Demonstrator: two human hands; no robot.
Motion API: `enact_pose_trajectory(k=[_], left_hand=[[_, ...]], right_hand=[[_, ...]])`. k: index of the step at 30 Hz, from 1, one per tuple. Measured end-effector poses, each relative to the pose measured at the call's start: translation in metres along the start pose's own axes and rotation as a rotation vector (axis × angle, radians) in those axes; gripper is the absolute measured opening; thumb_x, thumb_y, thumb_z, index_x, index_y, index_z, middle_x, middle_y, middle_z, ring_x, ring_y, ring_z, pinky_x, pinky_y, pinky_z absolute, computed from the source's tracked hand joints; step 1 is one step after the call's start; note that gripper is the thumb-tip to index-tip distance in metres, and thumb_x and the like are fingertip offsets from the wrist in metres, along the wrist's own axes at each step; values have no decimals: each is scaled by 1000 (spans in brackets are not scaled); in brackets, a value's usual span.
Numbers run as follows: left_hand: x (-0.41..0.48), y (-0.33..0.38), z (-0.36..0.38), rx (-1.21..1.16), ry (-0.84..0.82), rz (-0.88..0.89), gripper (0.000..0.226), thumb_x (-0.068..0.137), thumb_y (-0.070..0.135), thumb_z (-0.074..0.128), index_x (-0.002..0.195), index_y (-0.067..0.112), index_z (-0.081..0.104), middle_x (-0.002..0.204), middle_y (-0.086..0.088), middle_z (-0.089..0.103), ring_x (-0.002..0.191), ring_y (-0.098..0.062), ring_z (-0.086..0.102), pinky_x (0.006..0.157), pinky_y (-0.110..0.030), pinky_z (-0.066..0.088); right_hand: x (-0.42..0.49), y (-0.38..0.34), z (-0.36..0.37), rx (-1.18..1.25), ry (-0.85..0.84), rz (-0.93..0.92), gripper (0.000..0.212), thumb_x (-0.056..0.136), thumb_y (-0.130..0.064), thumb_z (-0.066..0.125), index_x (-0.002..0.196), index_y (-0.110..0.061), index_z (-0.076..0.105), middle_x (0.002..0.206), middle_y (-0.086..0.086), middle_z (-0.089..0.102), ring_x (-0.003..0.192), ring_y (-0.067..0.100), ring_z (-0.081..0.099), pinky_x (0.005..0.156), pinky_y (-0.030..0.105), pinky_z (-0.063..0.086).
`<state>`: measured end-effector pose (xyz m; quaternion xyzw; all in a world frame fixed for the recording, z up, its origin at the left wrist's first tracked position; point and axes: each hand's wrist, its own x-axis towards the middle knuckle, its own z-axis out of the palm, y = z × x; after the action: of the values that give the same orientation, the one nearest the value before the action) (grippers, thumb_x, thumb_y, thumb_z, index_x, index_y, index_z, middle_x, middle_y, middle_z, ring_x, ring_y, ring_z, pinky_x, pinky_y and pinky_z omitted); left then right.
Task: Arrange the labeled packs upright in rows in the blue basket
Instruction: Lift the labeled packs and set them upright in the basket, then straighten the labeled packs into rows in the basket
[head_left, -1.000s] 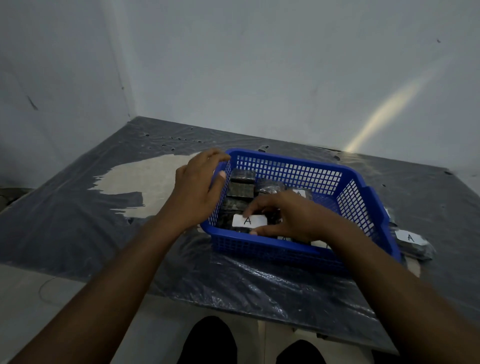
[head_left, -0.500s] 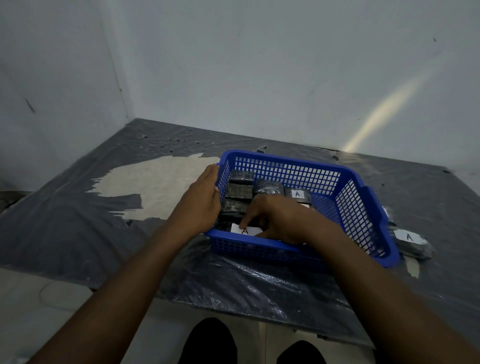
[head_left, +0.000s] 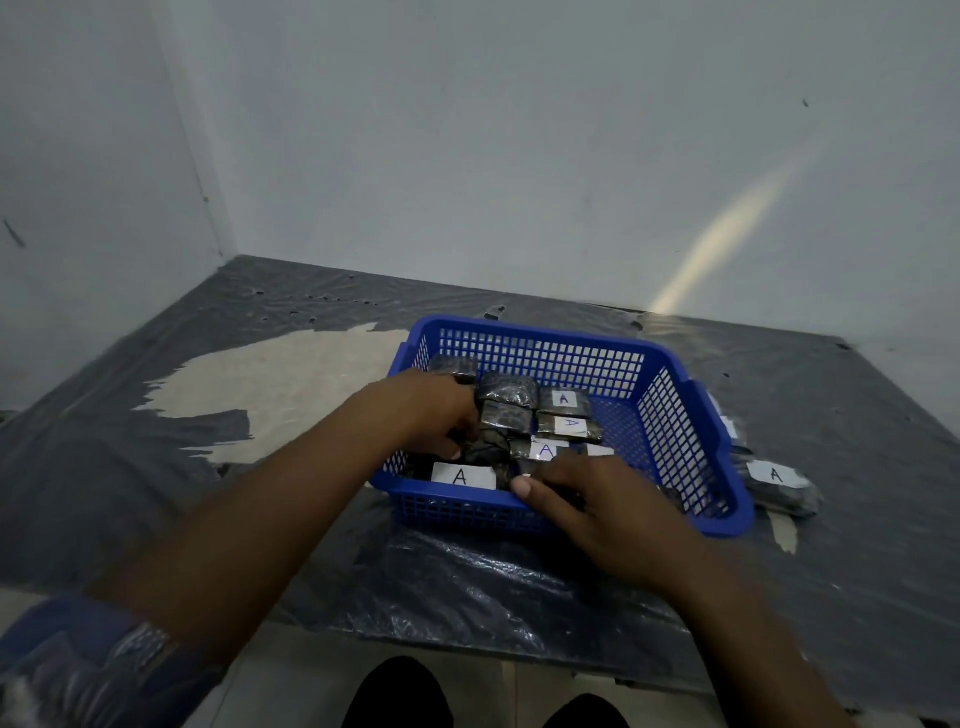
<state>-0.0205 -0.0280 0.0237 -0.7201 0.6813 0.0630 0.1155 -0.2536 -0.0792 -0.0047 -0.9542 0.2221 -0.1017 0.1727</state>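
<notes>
The blue basket (head_left: 545, 335) sits mid-table and holds several dark packs with white "A" labels, standing in rows. One labelled pack (head_left: 462, 475) stands at the front left corner. My left hand (head_left: 431, 410) reaches into the basket from the left, and its curled fingers grip a dark pack (head_left: 485, 451) in the left row. My right hand (head_left: 592, 501) lies over the front rim, thumb and curled fingers around a dark pack (head_left: 563, 500) that it mostly hides. More labelled packs (head_left: 566, 423) stand in the middle row.
Several loose labelled packs (head_left: 776, 480) lie on the table just right of the basket. The table is covered in crinkled dark plastic sheet (head_left: 467, 582) with a bare pale patch (head_left: 291, 379) at the left. Walls close off the back and left.
My left hand moved from the basket's left rim into the basket onto a pack. My right hand let go of the front "A" pack and shifted right along the front row.
</notes>
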Motion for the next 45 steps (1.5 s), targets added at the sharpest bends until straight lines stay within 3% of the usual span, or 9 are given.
enact_pose_trajectory(k=[11, 16, 24, 29, 31, 35, 38, 42, 45], left_hand=[[14, 4, -5, 57, -105, 10, 47, 88, 34, 68, 133, 26, 58, 126, 2, 64, 112, -20, 60, 90, -36, 49], [13, 4, -2, 147, -140, 14, 59, 83, 15, 72, 138, 26, 52, 131, -2, 59, 118, -23, 57, 95, -37, 47], [6, -2, 5, 203, -40, 95, 59, 84, 17, 71, 137, 25, 48, 132, -4, 58, 118, -23, 57, 99, -38, 48], [-3, -14, 3, -81, 100, 79, 54, 92, 14, 53, 137, 32, 30, 117, -2, 62, 99, -21, 56, 101, -42, 40], [-6, -18, 2, -246, 174, 115, 46, 93, 12, 48, 131, 30, 29, 104, 1, 60, 87, -16, 53, 90, -39, 37], [-8, -23, -8, -491, 349, 134, 21, 101, 19, 33, 117, 27, 43, 96, -8, 61, 72, -19, 54, 66, -33, 41], [-11, -23, -16, -662, 394, 96, 28, 103, 20, 29, 109, 26, 55, 101, -14, 65, 84, -31, 59, 69, -43, 48], [-15, -21, -20, -735, 395, 88, 34, 103, 18, 31, 100, 24, 64, 99, 11, 66, 85, 3, 59, 71, -21, 42], [-19, -16, -20, -697, 397, 92, 35, 103, 17, 31, 96, 20, 66, 94, 1, 68, 82, -11, 61, 70, -26, 45]], right_hand=[[-1, 0, 8, -14, 107, 2, 65, 91, -76, 21, 88, -28, 65, 73, -6, 61, 66, 3, 55, 60, 30, 49], [-2, 1, 7, 2, 112, 5, 64, 92, -75, 24, 88, -27, 67, 74, -5, 63, 66, 4, 57, 60, 29, 50], [-1, 2, 8, 31, 117, -9, 58, 94, -72, 28, 80, -28, 63, 70, -5, 60, 64, 3, 55, 56, 25, 44], [-1, 2, 9, 15, 132, -17, 58, 94, -72, 28, 78, -28, 63, 66, -6, 57, 62, 3, 54, 54, 22, 39], [-1, 3, 10, 7, 141, -22, 61, 93, -73, 27, 78, -26, 62, 66, -5, 57, 62, 4, 53, 54, 23, 41], [-1, 4, 10, -19, 142, -14, 63, 94, -73, 25, 78, -24, 62, 68, -4, 58, 62, 5, 54, 57, 29, 48], [-2, 4, 11, -20, 159, -8, 61, 93, -73, 27, 78, -25, 62, 69, -6, 59, 63, 4, 54, 59, 32, 50], [1, 0, 7, 201, 304, 37, 34, 88, -66, 52, 90, -35, 65, 85, -18, 65, 80, 0, 60, 67, 28, 55], [11, -6, 0, 240, 471, -32, 30, 81, -53, 70, 102, -39, 54, 105, -24, 56, 100, -3, 54, 75, 17, 51]])
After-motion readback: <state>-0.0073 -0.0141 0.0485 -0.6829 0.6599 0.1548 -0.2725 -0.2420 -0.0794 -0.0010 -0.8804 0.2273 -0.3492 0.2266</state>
